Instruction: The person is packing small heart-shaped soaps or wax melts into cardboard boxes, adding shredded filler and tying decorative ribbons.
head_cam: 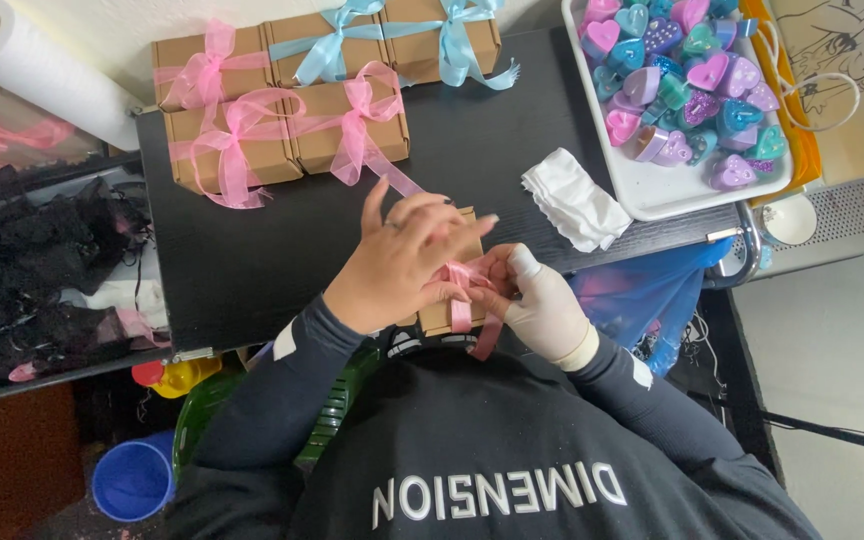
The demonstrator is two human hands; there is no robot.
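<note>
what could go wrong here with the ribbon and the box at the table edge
The brown box sits at the near edge of the black table, so a tug might pull it off. The pink ribbon is pinched between the bare left hand and the gloved right hand; the glove may slip on it and loosen the knot. The ribbon's tail hangs over the edge and could snag.

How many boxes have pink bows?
4: one at the back left, two side by side before it, and one under the hands, its bow unfinished. Two others have blue bows.
</note>
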